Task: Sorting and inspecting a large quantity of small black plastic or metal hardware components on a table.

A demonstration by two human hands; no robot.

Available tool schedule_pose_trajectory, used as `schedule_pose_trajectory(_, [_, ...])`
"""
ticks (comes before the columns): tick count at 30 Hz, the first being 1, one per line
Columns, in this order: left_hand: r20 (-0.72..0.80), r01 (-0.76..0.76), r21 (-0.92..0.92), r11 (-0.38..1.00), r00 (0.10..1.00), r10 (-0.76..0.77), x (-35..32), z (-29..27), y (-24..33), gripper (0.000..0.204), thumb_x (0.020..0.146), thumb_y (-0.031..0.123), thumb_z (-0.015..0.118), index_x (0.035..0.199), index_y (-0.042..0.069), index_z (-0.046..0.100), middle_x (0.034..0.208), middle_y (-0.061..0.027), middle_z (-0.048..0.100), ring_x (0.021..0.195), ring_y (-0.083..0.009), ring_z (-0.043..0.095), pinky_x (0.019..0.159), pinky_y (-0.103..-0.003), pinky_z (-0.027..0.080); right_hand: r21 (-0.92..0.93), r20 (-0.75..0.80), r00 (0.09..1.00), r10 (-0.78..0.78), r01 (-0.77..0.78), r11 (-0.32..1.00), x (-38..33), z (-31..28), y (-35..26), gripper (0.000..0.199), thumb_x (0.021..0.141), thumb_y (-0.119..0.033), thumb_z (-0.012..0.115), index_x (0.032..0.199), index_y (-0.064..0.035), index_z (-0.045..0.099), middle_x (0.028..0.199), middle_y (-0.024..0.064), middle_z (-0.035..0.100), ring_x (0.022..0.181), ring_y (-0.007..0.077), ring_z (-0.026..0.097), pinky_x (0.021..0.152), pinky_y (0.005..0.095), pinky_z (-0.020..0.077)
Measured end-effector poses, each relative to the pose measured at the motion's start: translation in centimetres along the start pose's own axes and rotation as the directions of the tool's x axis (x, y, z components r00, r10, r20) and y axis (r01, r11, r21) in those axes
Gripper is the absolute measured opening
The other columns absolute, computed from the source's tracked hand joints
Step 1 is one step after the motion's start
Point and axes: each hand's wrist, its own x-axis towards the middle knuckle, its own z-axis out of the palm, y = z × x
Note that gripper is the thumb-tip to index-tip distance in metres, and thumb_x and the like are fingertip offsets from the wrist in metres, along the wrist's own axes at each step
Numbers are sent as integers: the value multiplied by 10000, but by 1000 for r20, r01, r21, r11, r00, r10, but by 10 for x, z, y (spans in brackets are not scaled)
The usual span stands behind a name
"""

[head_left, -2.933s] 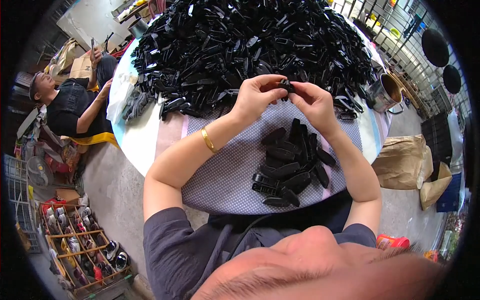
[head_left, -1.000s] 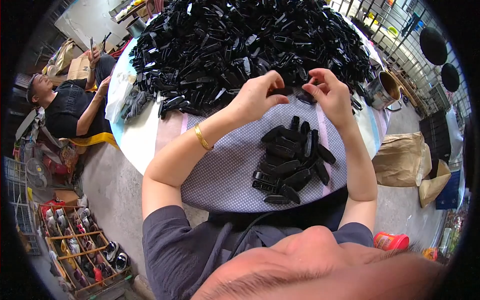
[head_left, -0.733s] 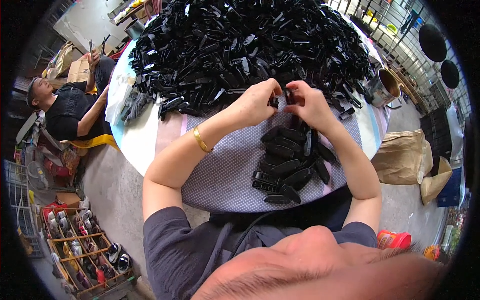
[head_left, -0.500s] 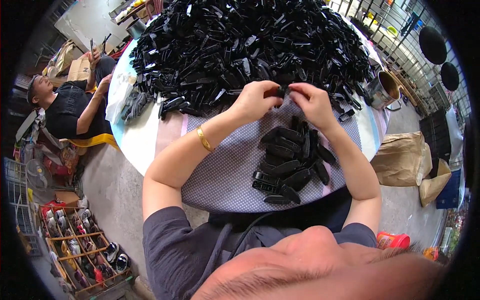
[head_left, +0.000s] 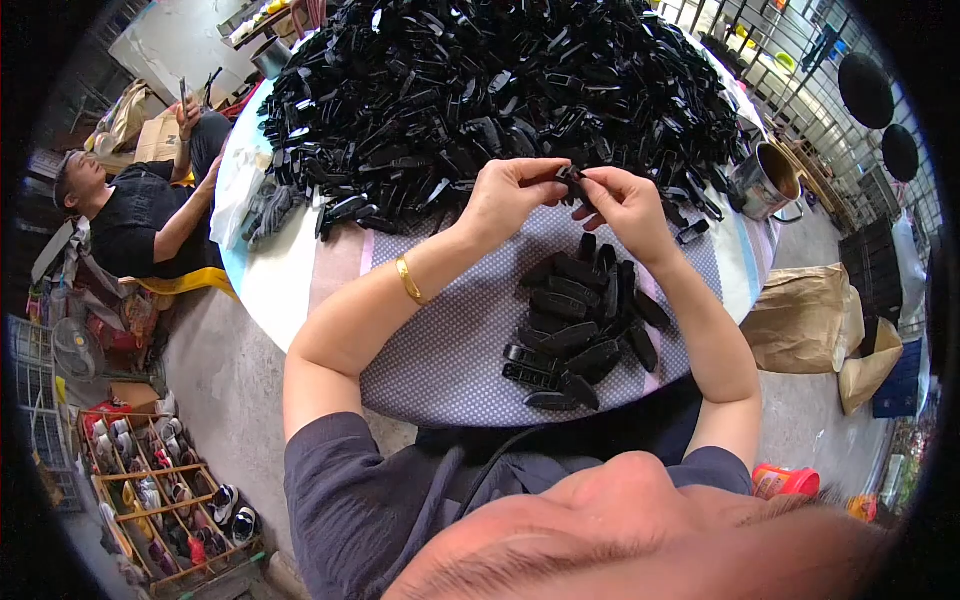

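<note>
Between my two hands is a small black plastic piece (head_left: 568, 174), pinched by the fingertips of both. My left hand (head_left: 512, 196), with a gold bangle on its wrist, grips it from the left. From the right, my right hand (head_left: 628, 208) holds it with thumb and forefinger. The fingers hide much of its shape. Closer to me on the dotted tablecloth lies a small heap of long, rounded black plastic pieces (head_left: 570, 300). Beyond my hands rises a large pile of similar glossy black pieces (head_left: 480, 90).
The round table (head_left: 440, 370) has a grey cloth (head_left: 270, 210) at its left and a metal pot (head_left: 766, 182) at its right edge. A person in black (head_left: 140, 215) sits to the left. A shoe rack (head_left: 165, 490) and brown paper sacks (head_left: 800, 318) are on the floor.
My fingers have shifted slightly around the black piece and turned it, so more of it shows. The heap near me looks the same. The seated person's lower hand has moved slightly.
</note>
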Motion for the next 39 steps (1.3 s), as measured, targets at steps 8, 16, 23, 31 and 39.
schedule_pose_trajectory(8, [-31,-39,-38,999,999,38,-1,-2,12,287,800,-21,595,1086,4,608,858,-50,646,740,-74,582,671,-196,484,-24,-17,993,-114,114,993,-4,2,-7,172,879,-54,524,1028,21,565,867,73,619,685,137,630,520,215,507])
schedule_pose_trajectory(16, [-23,-40,-60,997,999,38,-3,0,5,284,803,6,608,1088,2,605,896,-70,649,777,-86,592,708,-201,492,-139,-46,972,-231,223,965,-5,8,-6,157,875,-45,526,1015,19,558,929,74,598,649,123,612,511,211,497])
schedule_pose_trajectory(23, [-13,-32,-314,949,999,29,-2,6,8,251,853,68,569,1092,-4,598,974,-74,630,834,-95,581,763,-220,480,-246,-119,955,-271,236,940,-7,12,-7,195,853,-86,576,1014,12,525,899,64,596,663,106,601,533,214,489])
schedule_pose_trajectory(31, [107,-86,-269,959,987,118,-3,-1,12,216,841,38,571,1046,-13,618,965,-76,634,854,-114,583,758,-216,476,-382,53,961,-273,272,883,-10,8,-13,231,777,-108,669,960,20,607,776,39,601,635,104,530,571,231,432])
schedule_pose_trajectory(39, [227,-489,358,795,872,434,-19,15,30,294,705,67,707,994,68,655,811,-77,642,704,-157,598,628,-268,488,-501,289,937,-197,324,803,6,-39,-25,321,648,-93,708,951,-25,626,779,65,565,602,125,509,560,236,442])
